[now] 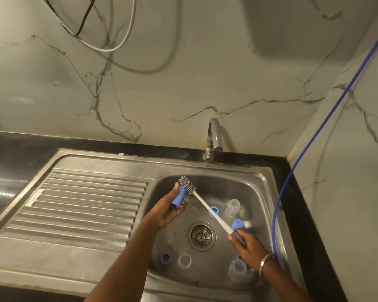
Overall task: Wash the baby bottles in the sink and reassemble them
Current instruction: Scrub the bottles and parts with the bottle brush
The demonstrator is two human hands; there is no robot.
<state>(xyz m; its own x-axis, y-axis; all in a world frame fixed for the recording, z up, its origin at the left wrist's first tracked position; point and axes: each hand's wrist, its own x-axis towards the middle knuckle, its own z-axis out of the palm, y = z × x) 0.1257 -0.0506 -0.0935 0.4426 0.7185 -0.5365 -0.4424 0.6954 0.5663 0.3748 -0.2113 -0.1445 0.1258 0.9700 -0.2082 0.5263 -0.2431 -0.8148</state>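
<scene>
Closest to the camera are the two forearms coming up from the bottom edge, the right one with a metal bangle (pixel 266 261) at the wrist. The left hand (pixel 169 211) is up over the left side of the sink (pixel 264 184), fingers curled round a blue cap (pixel 179 198), thumb on its top end. The right hand (pixel 248 247) pinches the low end of a bottle brush (pixel 207 209) by its white handle, so those fingers are closed tight on it. The brush slants up and to the left, and its grey bristle head sits right against the top of the blue cap.

The rest of the bottle parts are scattered on the sink floor around the drain (pixel 201 236). There's a blue ring (pixel 214 210) under the brush handle, a clear bottle (pixel 232 207) just to its right, and another blue cap (pixel 237 224) near the right hand's fingertips. Toward the front there's a second blue ring (pixel 165 258), a clear ring (pixel 184 260) beside it, and a second clear bottle (pixel 237 270) by the right wrist.

The tap (pixel 213 138) stands at the back rim. The ribbed drainboard (pixel 85 205) is on the left, set into a dark bench (pixel 20 147). A blue hose (pixel 314 136) runs down the right wall, and some cables (pixel 109 29) hang on the marble-look wall up top.
</scene>
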